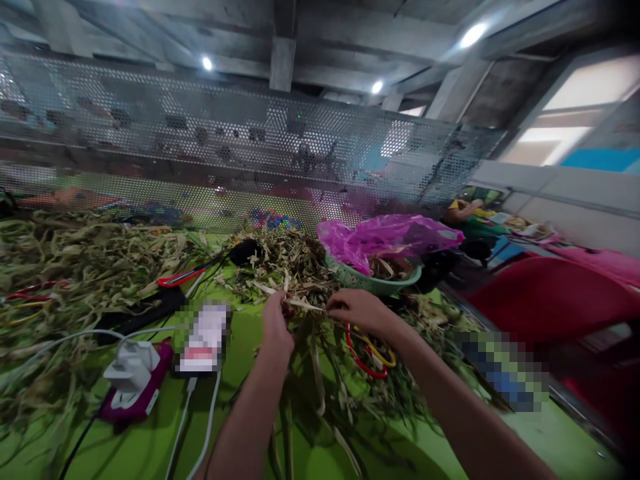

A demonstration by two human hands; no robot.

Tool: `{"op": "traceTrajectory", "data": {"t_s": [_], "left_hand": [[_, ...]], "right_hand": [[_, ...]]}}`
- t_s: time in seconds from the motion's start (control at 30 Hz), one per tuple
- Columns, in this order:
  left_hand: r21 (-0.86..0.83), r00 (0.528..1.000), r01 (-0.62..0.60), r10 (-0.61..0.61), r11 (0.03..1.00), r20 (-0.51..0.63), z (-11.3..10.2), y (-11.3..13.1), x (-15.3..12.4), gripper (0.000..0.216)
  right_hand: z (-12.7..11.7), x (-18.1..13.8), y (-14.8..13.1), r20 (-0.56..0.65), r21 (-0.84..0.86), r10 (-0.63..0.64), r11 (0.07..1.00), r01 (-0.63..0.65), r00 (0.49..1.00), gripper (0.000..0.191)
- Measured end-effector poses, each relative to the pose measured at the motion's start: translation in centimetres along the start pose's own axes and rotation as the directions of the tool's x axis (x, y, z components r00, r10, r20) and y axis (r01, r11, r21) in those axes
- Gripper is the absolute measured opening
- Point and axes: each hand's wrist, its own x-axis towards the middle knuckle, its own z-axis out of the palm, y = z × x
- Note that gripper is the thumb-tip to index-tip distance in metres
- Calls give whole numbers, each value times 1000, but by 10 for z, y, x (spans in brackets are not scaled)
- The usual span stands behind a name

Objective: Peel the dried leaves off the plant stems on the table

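Note:
My left hand (277, 323) and my right hand (356, 309) are both pinched on a pale dried plant strip (304, 305) stretched between them, above a heap of dried leaves and stalks (285, 263) on the green table (150, 447). Long green and tan stalks (320, 387) hang down below my hands. Scissors with red and yellow handles (370, 357) lie on the table just under my right wrist.
A green basket (373, 283) lined with a pink plastic bag (385, 237) stands behind my right hand. On the left lie a white charger on a purple power strip (135, 380), cables, red-handled scissors (183, 275) and more dried leaves (65, 267). A perforated metal screen (225, 153) runs behind the table. Red seats (545, 300) sit on the right.

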Motion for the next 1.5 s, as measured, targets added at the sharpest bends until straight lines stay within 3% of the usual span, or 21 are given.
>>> {"op": "traceTrajectory", "data": {"t_s": [0.13, 0.43, 0.63, 0.8, 0.9, 1.13, 1.27, 1.37, 1.5], "left_hand": [[-5, 1000, 1, -1, 1000, -15, 1, 2, 0, 10], [14, 1000, -20, 21, 1000, -5, 0, 3, 0, 12], [-6, 1000, -18, 18, 1000, -14, 0, 3, 2, 13], [34, 999, -4, 5, 999, -32, 0, 5, 0, 15], [50, 999, -20, 21, 999, -25, 0, 3, 1, 17], [29, 1000, -7, 8, 1000, -22, 1, 4, -1, 13], [12, 1000, 8, -8, 1000, -27, 1, 6, -2, 10], [12, 1000, 0, 0, 1000, -28, 0, 5, 0, 11], [27, 1000, -13, 14, 1000, -10, 0, 6, 0, 13]], "right_hand": [[6, 15, 3, -149, 38, 23, 999, -17, 989, 28], [48, 41, 22, -256, 153, 105, 986, -66, 961, 52], [38, 35, 21, -431, 180, 39, 983, 44, 902, 52], [37, 24, 39, -313, 147, 218, 973, -179, 924, 25], [47, 24, 45, -283, 134, 230, 971, -199, 931, 18], [60, 31, 32, -245, 142, 105, 987, -72, 964, 22], [59, 32, 27, -209, 161, 29, 987, 6, 977, 39], [60, 30, 27, -197, 191, 53, 981, -15, 979, 49], [57, 27, 28, -235, 212, 157, 971, -106, 959, 44]]}}
